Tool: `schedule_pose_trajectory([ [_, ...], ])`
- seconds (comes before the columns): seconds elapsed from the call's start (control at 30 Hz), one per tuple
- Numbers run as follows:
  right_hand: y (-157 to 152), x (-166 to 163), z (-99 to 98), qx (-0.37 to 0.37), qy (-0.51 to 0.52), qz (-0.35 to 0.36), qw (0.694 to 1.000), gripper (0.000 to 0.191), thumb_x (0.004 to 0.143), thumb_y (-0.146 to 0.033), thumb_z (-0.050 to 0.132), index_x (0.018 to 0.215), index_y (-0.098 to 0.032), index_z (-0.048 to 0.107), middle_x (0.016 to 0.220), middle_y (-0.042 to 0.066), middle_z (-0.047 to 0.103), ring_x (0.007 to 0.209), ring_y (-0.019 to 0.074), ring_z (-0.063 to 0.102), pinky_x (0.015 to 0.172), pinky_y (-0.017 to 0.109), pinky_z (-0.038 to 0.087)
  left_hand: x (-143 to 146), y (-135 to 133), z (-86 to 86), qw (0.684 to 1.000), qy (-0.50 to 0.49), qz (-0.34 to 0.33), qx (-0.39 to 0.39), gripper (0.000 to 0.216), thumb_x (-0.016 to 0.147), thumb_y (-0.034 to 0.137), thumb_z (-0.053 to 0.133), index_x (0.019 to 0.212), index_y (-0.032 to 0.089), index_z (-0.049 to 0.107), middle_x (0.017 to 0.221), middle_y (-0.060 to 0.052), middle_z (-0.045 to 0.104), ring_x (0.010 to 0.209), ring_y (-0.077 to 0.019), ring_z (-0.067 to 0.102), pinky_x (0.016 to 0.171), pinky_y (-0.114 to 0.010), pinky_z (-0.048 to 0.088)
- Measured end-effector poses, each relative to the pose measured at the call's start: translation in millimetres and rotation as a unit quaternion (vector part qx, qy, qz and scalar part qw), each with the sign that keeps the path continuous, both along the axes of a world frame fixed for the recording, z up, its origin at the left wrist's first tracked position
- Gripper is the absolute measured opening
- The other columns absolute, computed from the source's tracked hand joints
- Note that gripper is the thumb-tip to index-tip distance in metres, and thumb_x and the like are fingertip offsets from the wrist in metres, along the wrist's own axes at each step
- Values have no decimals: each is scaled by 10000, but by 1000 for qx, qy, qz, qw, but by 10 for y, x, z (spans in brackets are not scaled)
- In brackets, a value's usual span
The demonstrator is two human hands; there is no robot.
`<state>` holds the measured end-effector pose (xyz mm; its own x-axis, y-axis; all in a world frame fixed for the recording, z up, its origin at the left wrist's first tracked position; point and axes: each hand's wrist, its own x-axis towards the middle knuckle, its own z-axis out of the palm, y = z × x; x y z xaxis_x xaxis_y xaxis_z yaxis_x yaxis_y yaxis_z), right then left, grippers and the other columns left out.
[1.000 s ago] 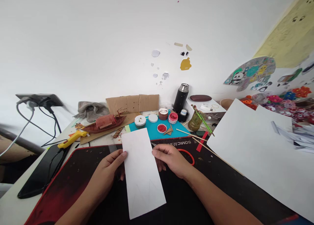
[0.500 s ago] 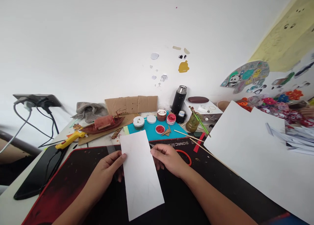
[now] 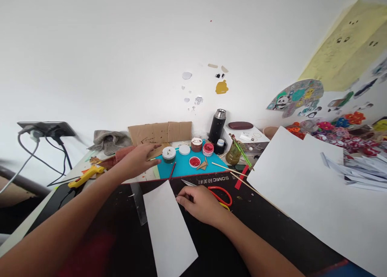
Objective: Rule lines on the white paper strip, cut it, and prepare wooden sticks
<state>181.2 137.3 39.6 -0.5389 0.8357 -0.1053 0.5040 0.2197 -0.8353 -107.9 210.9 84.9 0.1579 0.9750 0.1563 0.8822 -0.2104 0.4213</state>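
My left hand is stretched out over the back left of the desk, fingers apart and holding nothing. It hides most of a reddish-brown model ship. My right hand is closed in a pinch on the right edge of a white paper strip, which lies slanted on the dark mat. Left of the paper is a clear ruler. Beyond my right hand lie scissors with red and yellow handles, partly covered by it. A dark red pencil rests just past the paper's far end.
Open paint pots and a lid of red paint stand on a blue sheet. Behind are a black thermos and cardboard. A yellow glue gun lies left; large white sheets lie right, beside thin sticks.
My left hand has let go of the paper and moved forward over the model ship. The paper is lower, with my right hand still at its edge. The pencil and ruler are now exposed.
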Motion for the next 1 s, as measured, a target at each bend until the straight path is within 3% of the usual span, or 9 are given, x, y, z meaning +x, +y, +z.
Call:
schedule_pose_trajectory([
  [0.07,26,-12,4,19,11,-21,1000,142,990,-319,688,957,-233,796,780,2,754,686,168,648,649,279,423,80,258,-111,998,47,-32,-16,711,907,546,763,1517,222,596,1580,-166,599,1449,-394,551,1212,-603,440],
  [0.17,98,-35,-18,32,61,-59,996,159,1004,-309,662,992,-221,794,767,2,752,720,178,674,689,287,457,193,509,-254,992,99,-75,-33,587,998,457,730,1512,221,575,1631,-147,520,1465,-376,526,1198,-663,434],
  [0.4,349,-75,-41,45,69,-94,992,194,1005,-347,682,1100,-217,790,868,14,768,786,188,674,719,300,472,286,680,-311,981,138,-121,-61,468,1018,405,720,1435,213,624,1512,-131,610,1320,-324,636,1093,-584,553],
  [0.6,619,-110,-65,61,18,-97,993,415,982,-355,737,1372,-216,711,1092,47,770,776,181,649,773,330,485,208,677,-79,984,109,-110,-92,552,962,427,764,1441,200,612,1473,-145,646,1315,-328,646,1104,-554,537],
  [0.77,766,-175,-26,86,-22,-91,992,746,931,-424,804,1592,-204,535,1404,144,663,947,240,690,916,407,518,222,497,192,985,69,-108,-113,740,827,516,755,1489,252,557,1454,-115,694,1293,-349,679,1045,-424,544],
  [0.9,792,-258,101,120,-34,-84,989,834,892,-498,836,1605,-231,496,1515,159,602,1170,323,678,1005,464,498,376,323,347,982,61,-126,-130,645,770,532,756,1331,236,643,1271,-96,769,1132,-346,728,908,-396,553],
  [1.0,774,-302,168,121,-23,-60,991,729,850,-499,865,1476,-245,591,1382,122,706,1200,348,684,907,418,522,485,231,437,979,65,-137,-134,579,778,582,742,1228,224,674,1177,-101,771,1060,-347,725,844,-388,541],
])
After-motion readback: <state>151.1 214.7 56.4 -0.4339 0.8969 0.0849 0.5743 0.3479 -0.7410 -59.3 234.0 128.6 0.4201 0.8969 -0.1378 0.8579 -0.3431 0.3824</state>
